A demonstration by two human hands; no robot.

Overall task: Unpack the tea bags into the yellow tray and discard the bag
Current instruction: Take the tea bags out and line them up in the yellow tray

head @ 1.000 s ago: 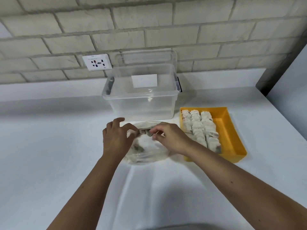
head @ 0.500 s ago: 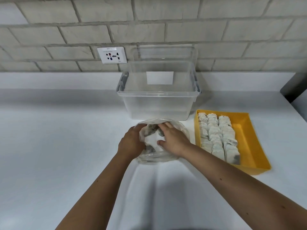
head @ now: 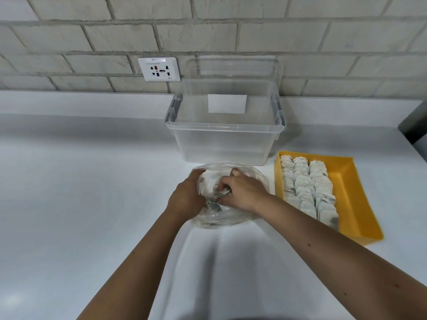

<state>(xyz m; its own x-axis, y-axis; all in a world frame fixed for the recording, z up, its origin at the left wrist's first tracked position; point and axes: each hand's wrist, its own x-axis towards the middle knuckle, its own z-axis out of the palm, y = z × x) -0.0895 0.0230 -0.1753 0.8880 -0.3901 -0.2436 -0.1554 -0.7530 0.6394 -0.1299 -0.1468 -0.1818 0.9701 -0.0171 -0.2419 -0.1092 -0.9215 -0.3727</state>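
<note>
Looking down from the head camera, the plastic bag (head: 260,179) lies on the white worktop (head: 80,192), just in front of the clear box (head: 221,144) and just beside the yellow tray (head: 346,188). The left hand (head: 186,197) holds the bag's edge, with its fingers curled on the thin plastic. I think this keeps the mouth wide and stops the bag from sliding. The right hand (head: 242,192) is inside the bag. Its grip is closed around a small bunch of tea bags (head: 223,193); I cannot tell how many. A few more lie loose under it. The tray sits close on the right, so the hand has only a short way to go. Many tea bags already stand there in three neat rows, and the bare yellow part has room for more. The clear box looks empty, so the bag may go in there when it is emptied.
</note>
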